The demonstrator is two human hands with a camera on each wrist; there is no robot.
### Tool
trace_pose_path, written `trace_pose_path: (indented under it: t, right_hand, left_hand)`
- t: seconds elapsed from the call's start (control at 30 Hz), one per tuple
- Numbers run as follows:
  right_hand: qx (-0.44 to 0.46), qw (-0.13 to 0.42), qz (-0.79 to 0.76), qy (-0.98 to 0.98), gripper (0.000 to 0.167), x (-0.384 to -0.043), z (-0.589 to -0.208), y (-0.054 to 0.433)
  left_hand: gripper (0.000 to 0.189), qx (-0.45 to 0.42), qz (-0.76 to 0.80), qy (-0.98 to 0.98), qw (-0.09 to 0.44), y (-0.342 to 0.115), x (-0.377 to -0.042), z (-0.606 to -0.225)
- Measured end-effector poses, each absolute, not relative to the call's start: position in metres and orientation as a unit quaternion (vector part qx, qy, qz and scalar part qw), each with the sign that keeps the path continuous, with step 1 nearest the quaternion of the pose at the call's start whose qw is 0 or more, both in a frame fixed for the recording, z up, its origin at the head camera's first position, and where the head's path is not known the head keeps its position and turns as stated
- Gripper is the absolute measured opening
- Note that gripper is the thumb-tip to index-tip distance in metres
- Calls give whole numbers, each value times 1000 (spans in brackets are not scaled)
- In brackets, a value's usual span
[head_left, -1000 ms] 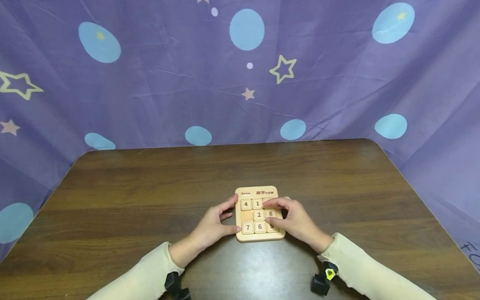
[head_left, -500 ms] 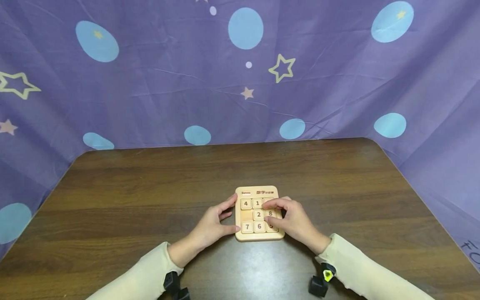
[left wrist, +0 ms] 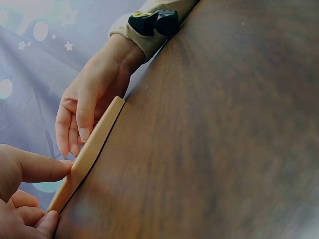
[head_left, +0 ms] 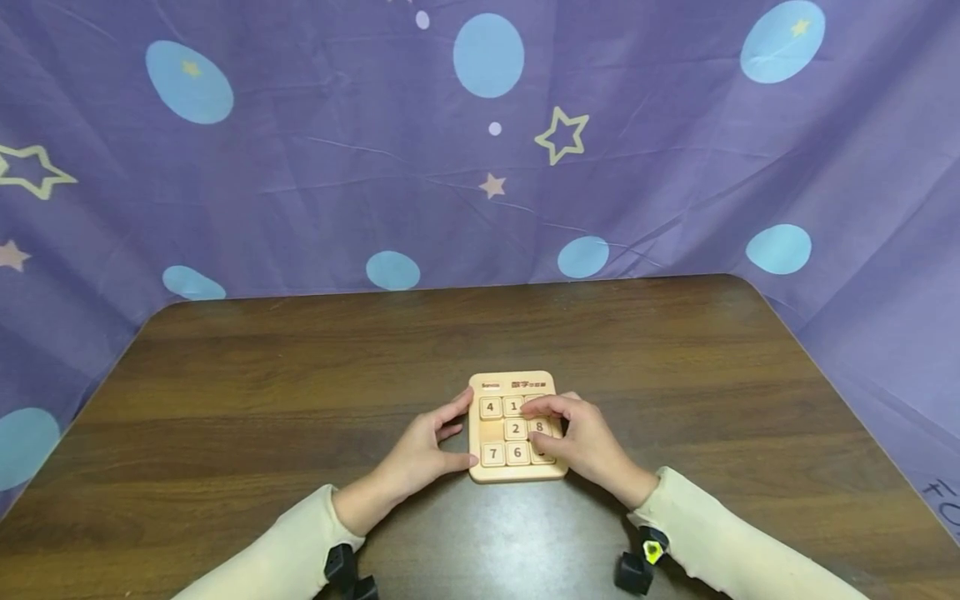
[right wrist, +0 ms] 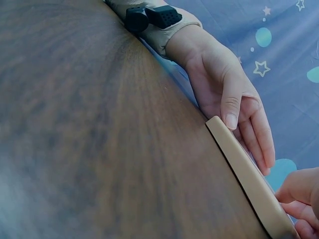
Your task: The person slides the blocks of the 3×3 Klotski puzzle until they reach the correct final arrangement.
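A pale wooden number slide puzzle (head_left: pixel 517 473) lies flat on the table, its numbered tiles set in rows. The left end of the middle row is an open slot (head_left: pixel 492 431). My left hand (head_left: pixel 416 454) holds the board's left edge, thumb near the lower corner and index finger near the upper one. Over the right column, my right hand (head_left: pixel 592 442) has its index fingertip by the top row and its thumb at the 8 tile (head_left: pixel 539 427). That hand partly hides the top-right and bottom-right tiles. In the left wrist view the board's side (left wrist: pixel 94 149) shows edge-on.
The dark wood table (head_left: pixel 300 367) extends around the puzzle on all sides. A purple curtain (head_left: pixel 337 192) with stars and blue dots hangs behind its far edge. Black wrist cameras (head_left: pixel 633 573) sit at both cream sleeves (head_left: pixel 735 533).
The head view has shifted very slightly. Both hands stay in place on the puzzle, and the tiles stand in the same arrangement.
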State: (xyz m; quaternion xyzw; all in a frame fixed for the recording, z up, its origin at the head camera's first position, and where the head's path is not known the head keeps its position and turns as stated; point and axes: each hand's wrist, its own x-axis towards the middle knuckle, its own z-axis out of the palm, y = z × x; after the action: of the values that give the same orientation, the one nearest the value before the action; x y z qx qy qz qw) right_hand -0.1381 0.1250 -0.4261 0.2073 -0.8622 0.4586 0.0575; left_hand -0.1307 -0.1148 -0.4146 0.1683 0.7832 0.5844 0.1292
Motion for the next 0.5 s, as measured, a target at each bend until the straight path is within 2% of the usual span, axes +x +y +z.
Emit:
trace_pose_path:
  t: [0.5]
  right_hand:
    - [185,57,464,-864,29,-137,-425,120]
  left_hand:
    - [79,173,580,785,132,-116,-132,-414]
